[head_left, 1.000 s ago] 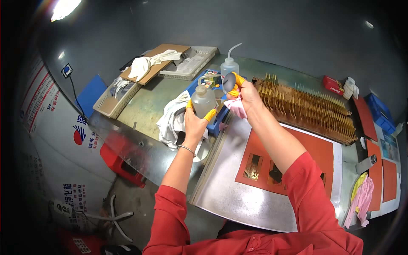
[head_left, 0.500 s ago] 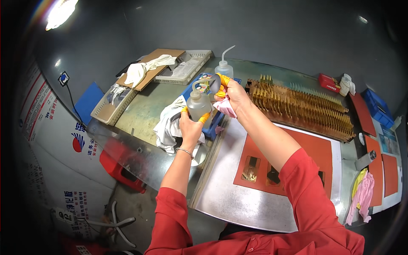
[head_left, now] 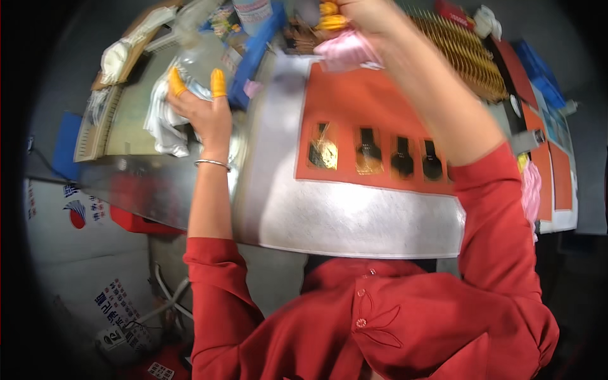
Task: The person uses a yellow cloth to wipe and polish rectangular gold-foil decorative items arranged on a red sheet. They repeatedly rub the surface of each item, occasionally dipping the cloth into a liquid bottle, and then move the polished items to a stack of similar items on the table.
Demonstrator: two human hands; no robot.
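Clear bottle framed by the left hand, pink cloth held in the right

At the left part of the workbench [head_left: 136, 130], the left hand [head_left: 204, 117] was held palm-down with thumb and forefinger spread wide, both tipped with yellow finger covers [head_left: 217, 82]. A clear bottle [head_left: 191, 54] was seen just beyond and between those tips, smeared by blur; whether it was being pressed or only approached could not be told. A white cloth [head_left: 166, 130] was bunched beside the hand, near the bench's front edge, and a blue tray [head_left: 258, 60] was set to the bottle's right.

The right hand [head_left: 367, 16] was partly cut off at the top of the view. Its visible fingers were curled in, and a pink cloth [head_left: 347, 47] was held beneath them, hanging over the far edge of an orange sheet [head_left: 354, 95]. What was pinched at its hidden tips, if anything, could not be made out.

Gold-and-black plates [head_left: 368, 152] were laid in a row along the sheet's near edge, the rightmost partly covered by the right forearm [head_left: 437, 95]. The sheet was carried on a silver board [head_left: 354, 221].

The step in hand was judged to be a two-handed handling of bottle and cloth, well apart from each other. For the next move, a sure grip around the bottle would probably be called for if it were shifted, with the pink cloth kept gathered and clear of the plates.
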